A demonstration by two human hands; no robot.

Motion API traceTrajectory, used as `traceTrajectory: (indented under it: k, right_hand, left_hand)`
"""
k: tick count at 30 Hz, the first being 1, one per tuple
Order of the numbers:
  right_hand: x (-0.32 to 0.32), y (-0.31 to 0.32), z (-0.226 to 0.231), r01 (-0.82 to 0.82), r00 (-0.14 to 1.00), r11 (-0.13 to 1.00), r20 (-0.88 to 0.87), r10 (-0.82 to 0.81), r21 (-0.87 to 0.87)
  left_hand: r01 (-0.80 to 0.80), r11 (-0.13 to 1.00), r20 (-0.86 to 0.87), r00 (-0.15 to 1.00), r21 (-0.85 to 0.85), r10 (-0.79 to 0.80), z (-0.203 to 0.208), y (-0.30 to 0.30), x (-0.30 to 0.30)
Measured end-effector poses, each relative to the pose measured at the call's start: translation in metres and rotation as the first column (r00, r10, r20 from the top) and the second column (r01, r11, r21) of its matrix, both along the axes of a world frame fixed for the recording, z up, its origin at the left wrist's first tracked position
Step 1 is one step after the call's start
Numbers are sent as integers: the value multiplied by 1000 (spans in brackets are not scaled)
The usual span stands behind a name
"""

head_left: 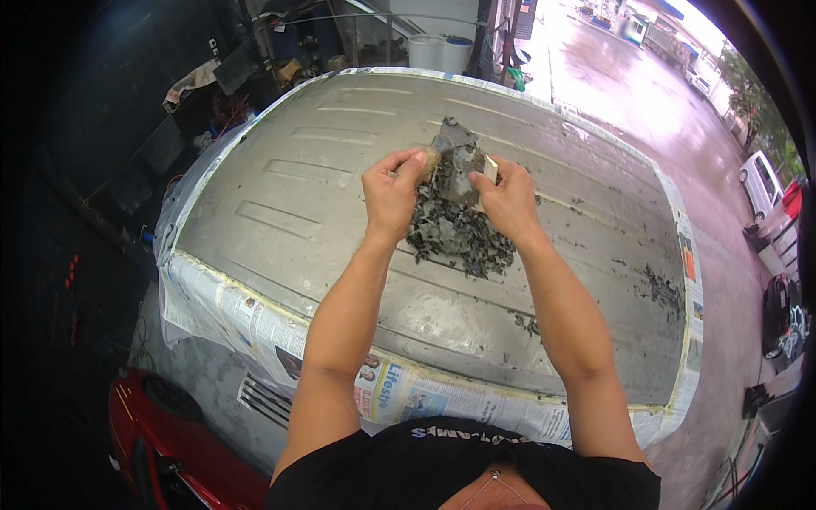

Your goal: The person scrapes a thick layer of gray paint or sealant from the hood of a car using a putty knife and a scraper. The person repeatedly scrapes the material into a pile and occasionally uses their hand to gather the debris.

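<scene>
Grey-smeared, flat scraper (463,184) in pinching right hand (510,200), tan tool (432,161) in pinching left hand (391,191)

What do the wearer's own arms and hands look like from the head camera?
The left hand and right hand are ungloved, with no watch or bracelet showing. Both arms are bare up to the short sleeves of a black shirt with pale chest lettering.
</scene>
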State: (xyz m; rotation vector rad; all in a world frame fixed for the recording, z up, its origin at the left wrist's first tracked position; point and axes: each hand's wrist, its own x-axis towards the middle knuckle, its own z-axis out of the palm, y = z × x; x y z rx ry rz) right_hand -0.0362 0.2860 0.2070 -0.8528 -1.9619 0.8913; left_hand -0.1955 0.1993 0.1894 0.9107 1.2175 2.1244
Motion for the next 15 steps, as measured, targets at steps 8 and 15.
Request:
traceTrajectory:
  k: [8,15]
  right_hand:
    - [0,25,-10,-19,978,999,-209,11,-36]
    - [14,49,5,83,978,995,-198,-69,62]
  left_hand:
    - [34,996,44,999,-88,-30,-14,4,-10]
    - [-242,910,-396,913,-336,96,-55,16,-45]
